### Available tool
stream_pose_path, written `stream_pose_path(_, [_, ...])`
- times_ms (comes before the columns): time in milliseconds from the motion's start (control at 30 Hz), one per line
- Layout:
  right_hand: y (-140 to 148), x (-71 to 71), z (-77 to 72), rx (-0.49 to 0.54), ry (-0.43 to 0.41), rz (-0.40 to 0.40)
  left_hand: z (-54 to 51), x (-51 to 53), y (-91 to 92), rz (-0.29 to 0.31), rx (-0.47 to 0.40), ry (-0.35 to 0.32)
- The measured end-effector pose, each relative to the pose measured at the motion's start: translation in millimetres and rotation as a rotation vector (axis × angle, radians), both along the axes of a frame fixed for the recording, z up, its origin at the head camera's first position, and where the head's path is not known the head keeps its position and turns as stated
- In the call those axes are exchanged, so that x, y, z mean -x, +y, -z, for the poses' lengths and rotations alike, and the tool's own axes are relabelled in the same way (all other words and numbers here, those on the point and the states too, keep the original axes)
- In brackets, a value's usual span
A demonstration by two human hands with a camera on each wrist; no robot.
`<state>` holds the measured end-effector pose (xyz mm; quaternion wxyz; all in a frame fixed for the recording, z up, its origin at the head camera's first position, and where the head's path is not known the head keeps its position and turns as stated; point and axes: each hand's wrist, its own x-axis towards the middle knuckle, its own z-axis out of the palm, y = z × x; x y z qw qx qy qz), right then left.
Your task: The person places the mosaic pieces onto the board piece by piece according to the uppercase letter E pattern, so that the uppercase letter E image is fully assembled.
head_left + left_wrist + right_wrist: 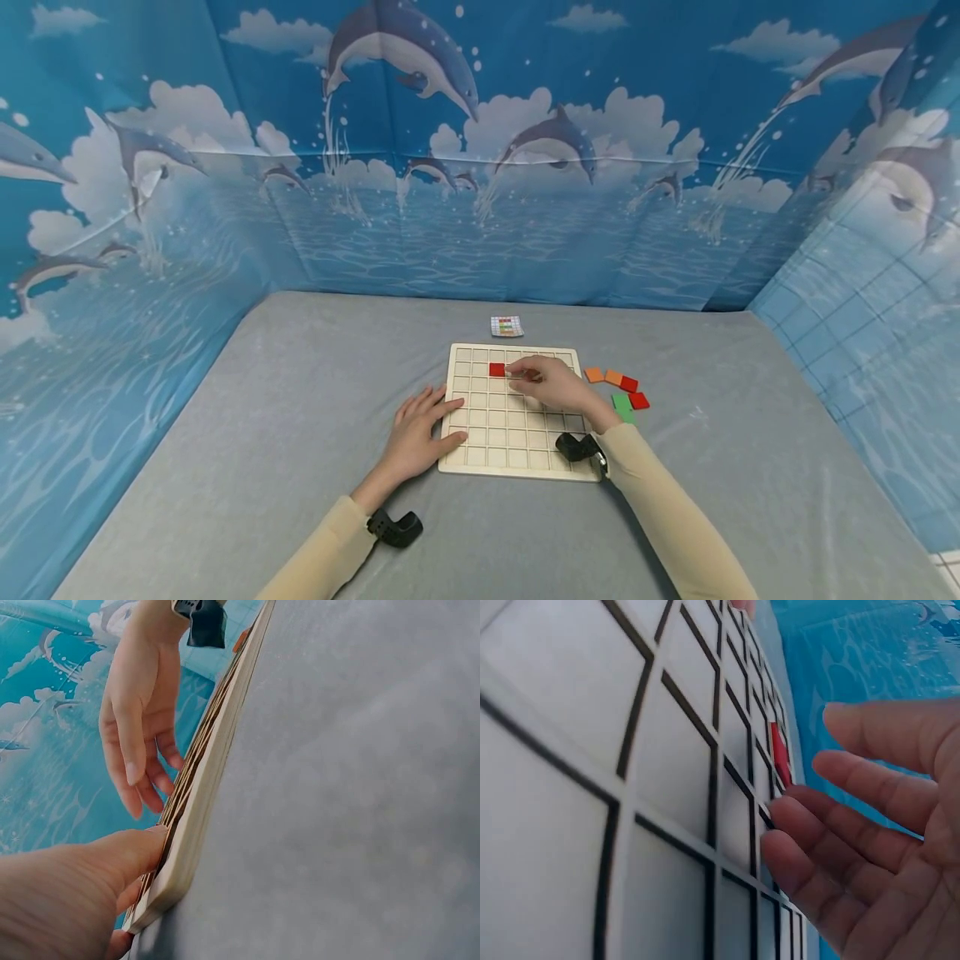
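A pale wooden grid board (498, 436) lies on the grey surface, with one red tile (497, 369) in a cell of its upper part; the right wrist view shows this red tile (780, 754) too. My right hand (553, 385) is over the board just right of that tile, fingers relaxed and apart, and nothing shows between them in the right wrist view. Along the board's left edge rests my left hand (417, 433), fingers spread. Its thumb touches the board's rim (184, 859) in the left wrist view.
Right of the board lie orange tiles (594, 375), red tiles (639, 401) and green pieces (622, 406). A small card with a coloured grid pattern (507, 326) lies behind the board. A blue dolphin-print curtain (480, 242) hangs around the grey surface (300, 400).
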<state>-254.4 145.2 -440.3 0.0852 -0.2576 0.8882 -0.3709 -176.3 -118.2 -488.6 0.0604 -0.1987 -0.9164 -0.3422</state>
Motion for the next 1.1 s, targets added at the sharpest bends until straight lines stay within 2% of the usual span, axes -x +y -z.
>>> stream_pose_path(200, [15,-10.6,-4.1,0.043,0.021,-0.025,1.6,-0.5,0.2,0.006,-0.018,0.005])
stream_pose_path(333, [28,-17.7,-5.7,0.065,0.025,-0.008,2.2,-0.6,-0.1,0.015,-0.029,0.011])
stream_pose_path(567, [56,-30.4,-15.4,0.035,0.048,0.131,2.9,0.2,1.1,0.019,-0.027,0.016])
stream_pose_path(833, [89,-35.4,-7.2,0.017,0.116,0.275,2.7,-0.6,0.0,0.014,-0.020,0.017])
stream_pose_path(1100, [111,-33.2,-0.1,-0.123,0.089,0.419,4.3,-1.2,-0.2,0.013,-0.020,0.016])
